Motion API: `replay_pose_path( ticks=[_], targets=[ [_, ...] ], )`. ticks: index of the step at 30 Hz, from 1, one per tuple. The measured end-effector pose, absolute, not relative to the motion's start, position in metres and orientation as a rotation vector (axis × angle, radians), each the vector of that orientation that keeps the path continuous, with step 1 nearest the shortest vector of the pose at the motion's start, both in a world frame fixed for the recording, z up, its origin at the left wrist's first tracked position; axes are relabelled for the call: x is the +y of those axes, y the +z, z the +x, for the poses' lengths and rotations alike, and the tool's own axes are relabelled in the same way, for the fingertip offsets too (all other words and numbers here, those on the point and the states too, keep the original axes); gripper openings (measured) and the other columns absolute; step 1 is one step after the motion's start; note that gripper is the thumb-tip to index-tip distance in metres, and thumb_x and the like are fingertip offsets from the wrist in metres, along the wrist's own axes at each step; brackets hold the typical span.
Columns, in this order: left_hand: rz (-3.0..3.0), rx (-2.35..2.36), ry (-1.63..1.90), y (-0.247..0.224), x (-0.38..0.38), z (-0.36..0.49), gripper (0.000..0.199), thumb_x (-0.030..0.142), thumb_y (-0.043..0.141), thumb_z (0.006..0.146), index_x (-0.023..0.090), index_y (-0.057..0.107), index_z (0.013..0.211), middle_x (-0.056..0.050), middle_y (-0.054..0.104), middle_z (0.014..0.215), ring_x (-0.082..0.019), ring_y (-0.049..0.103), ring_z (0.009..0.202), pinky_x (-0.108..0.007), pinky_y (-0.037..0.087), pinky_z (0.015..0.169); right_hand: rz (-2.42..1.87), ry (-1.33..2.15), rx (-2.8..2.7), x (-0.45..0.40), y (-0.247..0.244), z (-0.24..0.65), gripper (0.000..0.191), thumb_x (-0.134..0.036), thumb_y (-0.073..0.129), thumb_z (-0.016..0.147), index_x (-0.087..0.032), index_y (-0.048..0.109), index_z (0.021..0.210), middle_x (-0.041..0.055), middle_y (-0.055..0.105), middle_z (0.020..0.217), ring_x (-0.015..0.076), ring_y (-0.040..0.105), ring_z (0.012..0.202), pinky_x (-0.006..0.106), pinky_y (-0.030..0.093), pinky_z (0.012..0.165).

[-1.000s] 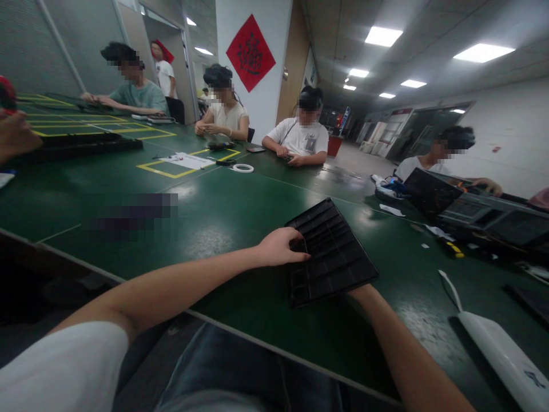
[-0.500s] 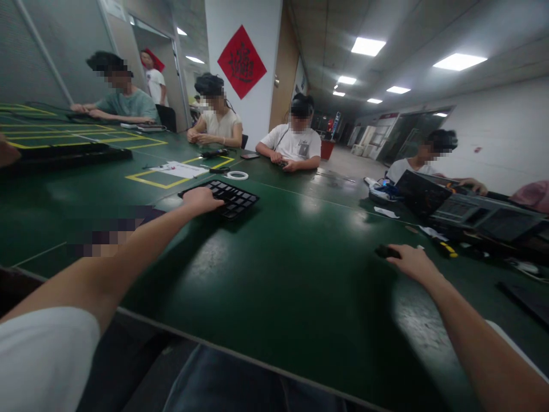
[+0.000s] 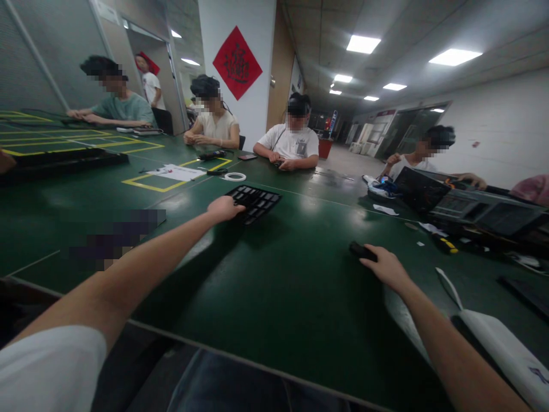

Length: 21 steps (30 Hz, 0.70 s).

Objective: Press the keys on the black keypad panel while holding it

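A black gridded tray point(image 3: 261, 203) with several rectangular compartments is tilted a little above the green table point(image 3: 274, 297). My left hand point(image 3: 225, 209) grips its near left edge, fingers closed round it. To the right, my right hand point(image 3: 384, 263) is closed on a small dark object point(image 3: 359, 251), which juts out leftward past the fingertips. What that object is cannot be made out. A wide gap of table lies between my two hands.
White tape roll point(image 3: 235, 177) and papers point(image 3: 175, 173) lie beyond the tray. A metal computer case point(image 3: 484, 207) and yellow-black tool point(image 3: 446, 244) are at right; a white device point(image 3: 497, 343) lies beside my right forearm. Several people sit around the table.
My left hand has moved right with the tray, which now looks more tilted. My right hand has shifted left with the dark object. More of the white device shows.
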<state>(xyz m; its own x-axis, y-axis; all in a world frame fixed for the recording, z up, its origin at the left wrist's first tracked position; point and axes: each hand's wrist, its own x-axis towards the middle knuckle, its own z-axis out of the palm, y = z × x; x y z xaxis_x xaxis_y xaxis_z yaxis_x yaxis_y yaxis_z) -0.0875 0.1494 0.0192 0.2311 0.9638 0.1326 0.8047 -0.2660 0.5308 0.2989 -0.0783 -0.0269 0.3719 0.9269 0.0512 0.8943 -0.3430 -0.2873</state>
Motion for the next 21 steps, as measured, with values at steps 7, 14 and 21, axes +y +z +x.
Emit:
replay_pose_path(
  ticks=[7,14,21],
  targets=[
    [2.276,1.081,0.825,0.001,0.047,-0.001,0.037,0.043,0.052,0.08,0.012,0.062,0.098,-0.012,0.065,0.097,-0.023,0.059,0.088,-0.03,0.044,0.072,-1.629,0.568,-1.624,-0.059,-0.012,0.19,0.04,-0.025,0.056,0.073,-0.016,0.058,0.112,0.0088,0.062,0.11,0.0225,0.057,0.101,0.039,0.042,0.092],
    [2.282,0.816,0.82,-0.018,0.011,0.001,0.043,0.043,0.058,0.076,0.01,0.058,0.103,-0.011,0.063,0.094,-0.021,0.058,0.083,-0.033,0.046,0.073,-1.29,0.791,-1.493,-0.06,-0.046,0.194,0.023,-0.032,0.057,0.073,-0.023,0.065,0.093,0.005,0.065,0.104,0.0241,0.059,0.097,0.041,0.048,0.086],
    [2.267,0.707,0.866,-0.017,0.014,-0.002,0.043,0.041,0.063,0.072,0.011,0.057,0.102,-0.009,0.06,0.093,-0.02,0.056,0.085,-0.033,0.045,0.075,-1.239,0.769,-1.371,-0.061,-0.043,0.185,0.036,-0.04,0.059,0.072,-0.028,0.059,0.106,0.0032,0.06,0.117,0.023,0.054,0.11,0.044,0.041,0.099]
  ],
)
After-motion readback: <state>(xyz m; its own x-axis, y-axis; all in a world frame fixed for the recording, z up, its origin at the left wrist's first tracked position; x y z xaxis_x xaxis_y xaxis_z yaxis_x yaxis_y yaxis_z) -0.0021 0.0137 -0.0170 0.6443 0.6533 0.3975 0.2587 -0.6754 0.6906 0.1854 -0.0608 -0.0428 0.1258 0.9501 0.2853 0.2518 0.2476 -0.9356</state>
